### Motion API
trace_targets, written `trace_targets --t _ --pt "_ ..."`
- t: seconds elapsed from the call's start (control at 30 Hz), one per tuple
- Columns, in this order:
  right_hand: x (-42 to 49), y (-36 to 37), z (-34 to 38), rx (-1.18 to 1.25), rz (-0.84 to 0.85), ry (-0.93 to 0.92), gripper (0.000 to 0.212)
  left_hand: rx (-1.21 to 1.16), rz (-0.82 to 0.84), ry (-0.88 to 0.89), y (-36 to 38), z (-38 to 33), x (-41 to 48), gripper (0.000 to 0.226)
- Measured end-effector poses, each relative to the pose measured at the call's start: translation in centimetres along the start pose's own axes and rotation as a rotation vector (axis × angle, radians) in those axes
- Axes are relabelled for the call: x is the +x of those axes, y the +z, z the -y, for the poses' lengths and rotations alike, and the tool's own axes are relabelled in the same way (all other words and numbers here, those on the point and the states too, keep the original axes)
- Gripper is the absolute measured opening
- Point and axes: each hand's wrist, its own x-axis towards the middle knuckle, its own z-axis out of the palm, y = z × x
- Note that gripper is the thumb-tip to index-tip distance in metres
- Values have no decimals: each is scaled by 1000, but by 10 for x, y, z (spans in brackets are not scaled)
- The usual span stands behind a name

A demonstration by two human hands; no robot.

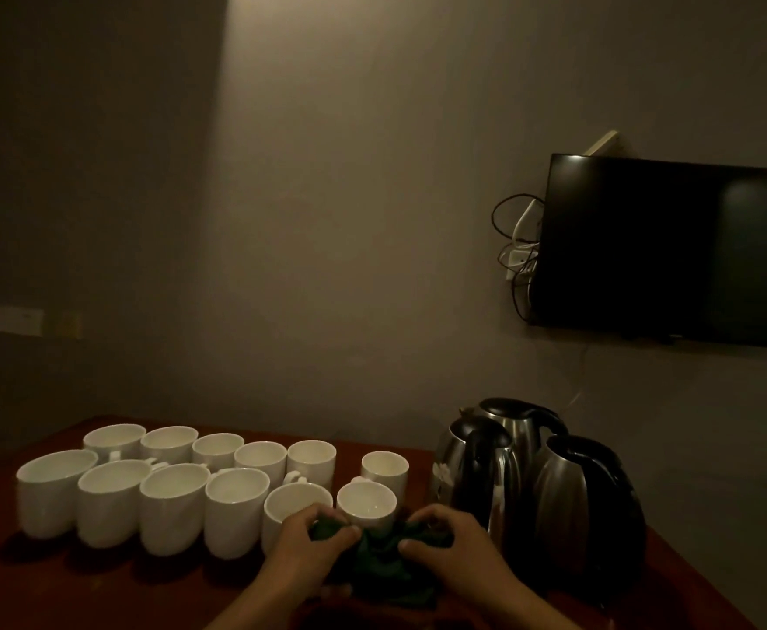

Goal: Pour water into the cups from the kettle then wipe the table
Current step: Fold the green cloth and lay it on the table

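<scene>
Cloth (pixel 379 568), dark green, bunched on the table (pixel 77 593) before the cups (pixel 172 507), likely readied for wiping; left hand (pixel 311 545) and right hand (pixel 447 545) each pinch it.

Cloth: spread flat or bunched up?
Bunched up. The cloth is crumpled into folds, and the left hand and right hand both grip it.

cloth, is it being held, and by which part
Yes. The cloth is held at both ends: the left grip pinches its left end and the right grip its right end.
</scene>
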Motion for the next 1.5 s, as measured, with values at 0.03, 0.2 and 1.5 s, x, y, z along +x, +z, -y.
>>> trace_targets --t 0.03,0.2,1.5 --pt "0 1 -3 -22 7 18 19 65 16 19 -4 3 1 19" --pt "-2 9 -13 -155 -5 84 13 402 42 71 -17 17 8 21" --pt "27 -110 149 182 -139 -511 12 171 348 452 -5 -134 -1 34"
